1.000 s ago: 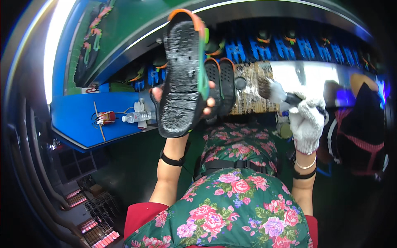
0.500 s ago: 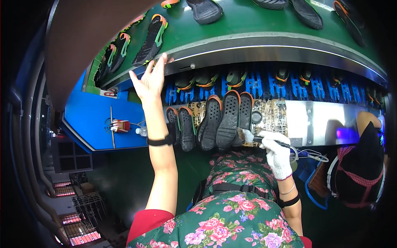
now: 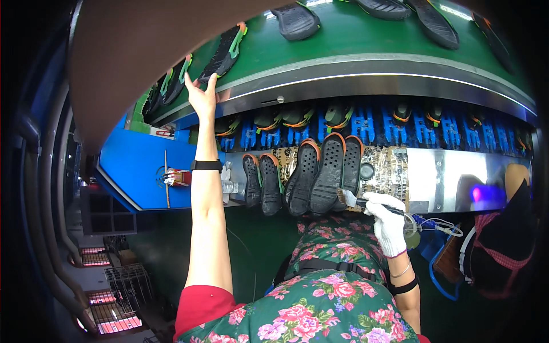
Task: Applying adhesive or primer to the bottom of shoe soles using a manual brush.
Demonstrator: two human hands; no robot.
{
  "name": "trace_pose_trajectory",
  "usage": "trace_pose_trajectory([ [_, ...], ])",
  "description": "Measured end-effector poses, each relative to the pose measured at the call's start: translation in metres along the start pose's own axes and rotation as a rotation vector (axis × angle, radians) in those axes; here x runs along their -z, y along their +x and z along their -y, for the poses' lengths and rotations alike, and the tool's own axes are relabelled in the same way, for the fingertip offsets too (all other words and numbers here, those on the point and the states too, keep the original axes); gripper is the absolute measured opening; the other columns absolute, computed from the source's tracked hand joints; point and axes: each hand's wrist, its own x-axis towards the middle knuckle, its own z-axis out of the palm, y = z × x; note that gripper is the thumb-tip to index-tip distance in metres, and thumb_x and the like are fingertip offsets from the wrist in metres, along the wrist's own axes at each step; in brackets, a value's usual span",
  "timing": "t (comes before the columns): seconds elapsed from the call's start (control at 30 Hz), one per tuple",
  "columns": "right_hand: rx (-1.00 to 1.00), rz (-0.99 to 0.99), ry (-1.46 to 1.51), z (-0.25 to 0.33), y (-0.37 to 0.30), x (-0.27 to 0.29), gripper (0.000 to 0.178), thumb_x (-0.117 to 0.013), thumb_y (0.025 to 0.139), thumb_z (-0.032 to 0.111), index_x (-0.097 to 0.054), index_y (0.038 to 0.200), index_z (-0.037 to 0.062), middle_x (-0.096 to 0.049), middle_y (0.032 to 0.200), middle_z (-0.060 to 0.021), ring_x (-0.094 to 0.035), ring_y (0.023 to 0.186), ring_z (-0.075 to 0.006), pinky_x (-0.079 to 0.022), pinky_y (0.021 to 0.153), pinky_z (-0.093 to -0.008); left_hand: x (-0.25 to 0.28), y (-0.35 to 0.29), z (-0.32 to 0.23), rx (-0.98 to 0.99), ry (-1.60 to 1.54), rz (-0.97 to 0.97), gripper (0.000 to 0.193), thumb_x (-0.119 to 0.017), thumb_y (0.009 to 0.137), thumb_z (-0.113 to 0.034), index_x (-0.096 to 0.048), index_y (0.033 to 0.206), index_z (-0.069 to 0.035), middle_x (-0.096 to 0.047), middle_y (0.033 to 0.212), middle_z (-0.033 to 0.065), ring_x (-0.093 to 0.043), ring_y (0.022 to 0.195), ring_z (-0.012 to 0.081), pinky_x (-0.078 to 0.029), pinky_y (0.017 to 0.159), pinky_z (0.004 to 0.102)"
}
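Observation:
My bare left hand [image 3: 202, 100] reaches to the edge of a green conveyor belt [image 3: 343, 40]. Its thumb and fingers are spread at the near end of a black shoe sole [image 3: 224, 52] with an orange and green rim; I see no closed grip. A white knitted glove covers my right hand [image 3: 388, 226], closed around the handle of a brush [image 3: 357, 201]. The bristles are beside the near end of several black soles [image 3: 328, 174] with orange rims, which lean side by side on the ledge below the belt.
More soles [image 3: 295, 22] lie along the belt. Under its metal edge [image 3: 320, 80], blue racks [image 3: 426, 130] hold several soles. At left, a blue surface [image 3: 134, 166] carries a small red container [image 3: 182, 178] and a thin stick [image 3: 166, 178]. Another person [image 3: 497, 246] is at far right.
My left hand has moved closer to the sole on the belt, its fingers now at the sole's near end. My right hand keeps the brush near the ledge soles. The view has shifted slightly.

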Motion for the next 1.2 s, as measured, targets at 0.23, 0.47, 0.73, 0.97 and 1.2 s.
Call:
trace_pose_trajectory([
  [0.23,0.022,-0.038,-0.032,-0.006,-0.003,0.002,0.022,-0.073,0.080,-0.009,-0.075,0.102,-0.0071,-0.076,0.097,-0.0176,-0.072,0.076,-0.0197,-0.060,0.068,-0.0310,0.022,-0.003,0.016,-0.467,0.160,0.021,0.042,-0.084,0.084,-0.021,-0.076,0.124,-0.028,-0.055,0.122,0.0093,-0.051,0.116,0.0282,-0.045,0.099,0.0423],
  [0.47,0.016,-0.039,-0.076,-0.007,-0.006,-0.004,0.023,-0.074,0.080,-0.008,-0.076,0.103,-0.0070,-0.076,0.096,-0.0167,-0.071,0.075,-0.0190,-0.059,0.068,-0.0304,0.016,0.010,0.015,-0.589,0.345,0.063,0.034,-0.081,0.085,-0.020,-0.079,0.118,-0.030,-0.055,0.115,0.0057,-0.050,0.099,0.0252,-0.048,0.091,0.0398],
  [0.73,0.014,-0.084,-0.050,-0.011,-0.010,0.006,0.022,-0.074,0.080,-0.008,-0.076,0.101,-0.0070,-0.076,0.094,-0.0157,-0.071,0.074,-0.0185,-0.059,0.067,-0.0301,0.011,0.026,0.020,-0.553,0.372,0.159,0.033,-0.081,0.085,-0.023,-0.078,0.117,-0.027,-0.052,0.120,0.0074,-0.049,0.094,0.0237,-0.046,0.091,0.0400],
  [0.97,0.051,-0.143,-0.037,-0.005,-0.016,0.015,0.021,-0.074,0.080,-0.008,-0.076,0.101,-0.0066,-0.076,0.094,-0.0164,-0.071,0.073,-0.0191,-0.059,0.067,-0.0305,-0.008,0.011,-0.016,-0.495,0.356,-0.074,0.068,-0.086,0.079,-0.041,-0.063,0.140,-0.020,-0.047,0.142,0.0134,-0.051,0.110,0.0306,-0.043,0.098,0.0501],
  [1.2,0.067,-0.131,-0.035,0.001,-0.023,0.020,0.022,-0.072,0.080,-0.008,-0.076,0.102,-0.0062,-0.076,0.098,-0.0174,-0.070,0.073,-0.0188,-0.058,0.068,-0.0296,-0.063,-0.031,-0.121,-0.403,0.029,0.468,0.070,-0.076,0.086,-0.053,-0.064,0.135,-0.004,-0.054,0.141,0.0241,-0.054,0.124,0.0415,-0.044,0.104,0.0529],
])
